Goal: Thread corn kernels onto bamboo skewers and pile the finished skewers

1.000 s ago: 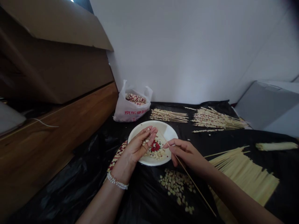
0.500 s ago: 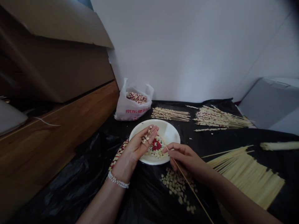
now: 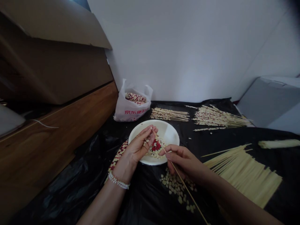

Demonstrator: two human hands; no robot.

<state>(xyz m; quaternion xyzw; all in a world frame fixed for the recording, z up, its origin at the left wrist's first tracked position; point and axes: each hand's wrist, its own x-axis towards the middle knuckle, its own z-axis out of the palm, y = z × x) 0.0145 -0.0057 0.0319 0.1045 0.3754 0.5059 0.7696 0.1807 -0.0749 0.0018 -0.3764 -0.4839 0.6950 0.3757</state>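
My left hand [image 3: 142, 142] is cupped over the white bowl [image 3: 172, 134]. It holds pale corn kernels [image 3: 145, 142], with thumb and fingers closed around one near the fingertips. My right hand [image 3: 181, 159] pinches a thin bamboo skewer [image 3: 187, 190] at the bowl's near right rim. The skewer's upper tip meets the kernel at my left fingertips; its lower end slants down towards the bottom right. Loose kernels and a red pattern show inside the bowl. More pale kernels [image 3: 174, 184] lie on the black plastic sheet below my right hand, which partly hides them.
A white plastic bag [image 3: 128, 107] of red-and-cream corn cobs stands behind the bowl. Skewers threaded with kernels [image 3: 164, 114] and a larger threaded pile [image 3: 211, 117] lie behind. Bare skewers [image 3: 246, 175] fan out at right. A cardboard box [image 3: 58, 68] is at left; another cob [image 3: 118, 154] lies beside the bowl.
My left thumb and fingers have closed in around a kernel at the skewer's tip, covering more of the palm. The skewer has tipped slightly towards them. The whole view has shifted a little.
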